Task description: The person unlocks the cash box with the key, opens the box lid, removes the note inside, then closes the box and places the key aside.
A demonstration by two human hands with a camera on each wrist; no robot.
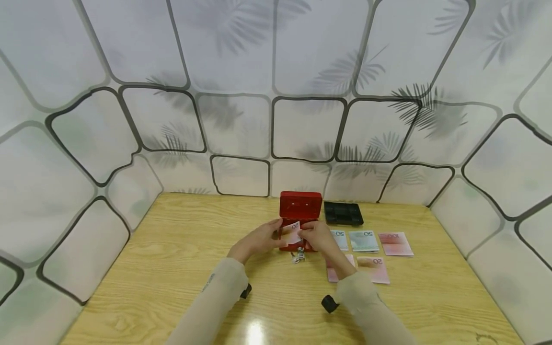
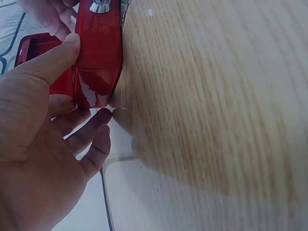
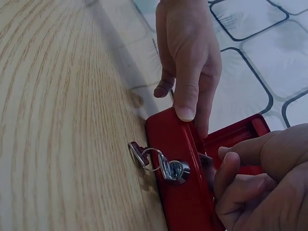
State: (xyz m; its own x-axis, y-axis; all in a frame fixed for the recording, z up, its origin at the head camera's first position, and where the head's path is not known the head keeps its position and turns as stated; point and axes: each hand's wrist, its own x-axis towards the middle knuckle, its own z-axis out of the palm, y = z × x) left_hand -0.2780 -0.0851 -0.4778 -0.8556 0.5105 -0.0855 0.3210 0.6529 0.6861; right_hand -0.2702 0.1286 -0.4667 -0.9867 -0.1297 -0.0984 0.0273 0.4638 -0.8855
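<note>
- We count one red cash box (image 1: 300, 211), standing open near the middle of the wooden bench (image 1: 172, 249), its lid raised toward the far wall.
- Our left hand (image 1: 261, 238) rests against the box's left end: in the left wrist view the thumb (image 2: 57, 55) lies on the front rim, and the other fingers (image 2: 91, 132) hang loosely curled past the corner without clasping anything we can make out.
- Our right hand (image 1: 316, 235) pinches one pale pink banknote (image 1: 292, 233) with curled fingers, right over the open box.
- One lock sits in the box's front wall with one key (image 3: 172, 169) in it; a ring (image 3: 153, 159) joins it to a second key (image 3: 137, 153) lying on the bench.
- One black coin tray (image 1: 343, 213) sits just beside the box on its right.
- We count five banknotes spread flat on the bench to the right: three in a far row (image 1: 363, 240) and two nearer ones (image 1: 374, 268), one of them partly under our right forearm.
</note>
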